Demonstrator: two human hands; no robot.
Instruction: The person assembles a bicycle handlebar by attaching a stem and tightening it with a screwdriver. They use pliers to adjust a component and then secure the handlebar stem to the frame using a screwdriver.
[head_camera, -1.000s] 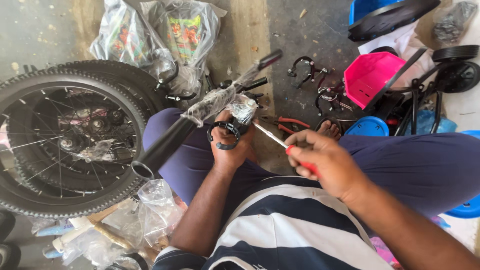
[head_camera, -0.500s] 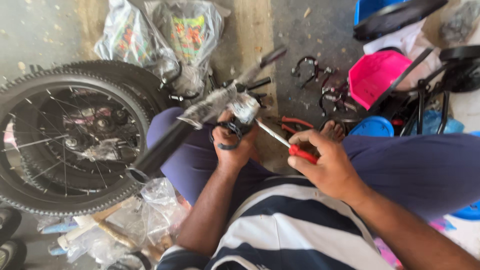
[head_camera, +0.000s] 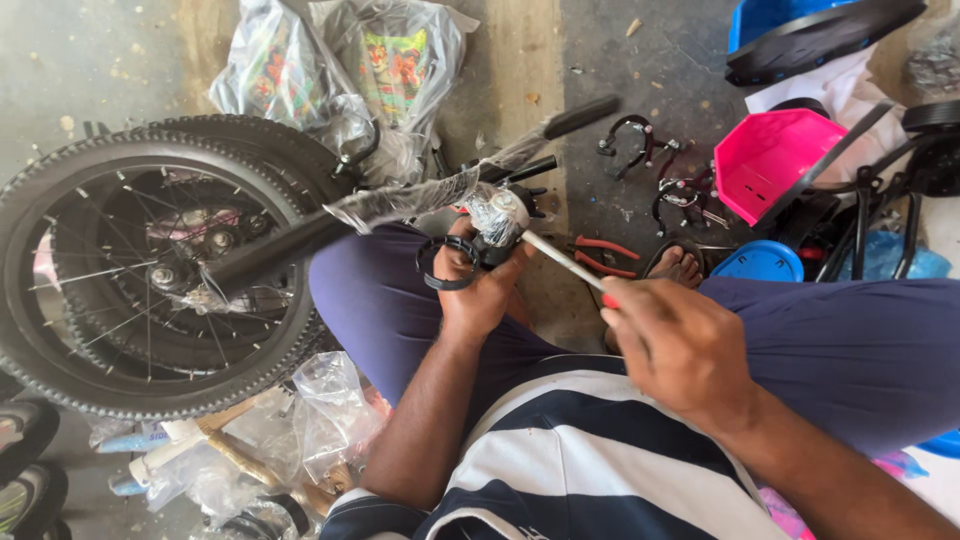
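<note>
Seemingly from the single head view, the left hand (head_camera: 478, 290) has its fingers clamped around a plastic-wrapped fitting (head_camera: 497, 215) on the black handlebar (head_camera: 300, 240), which lies across the person's lap. The right hand (head_camera: 680, 345) has its fingers closed on the red handle of a screwdriver (head_camera: 560, 262), whose tip meets the fitting. To do this well, I judge the shaft should stay square in the screw head, with the left hand steadying the bar against twisting. The screwdriver's long axis runs diagonally, pointing up and left toward the fitting; the handlebar runs from lower left, over the spoked wheel (head_camera: 150, 265), to upper right. Red-handled pliers (head_camera: 605, 252) lie on the floor (head_camera: 620, 70) nearby.
</note>
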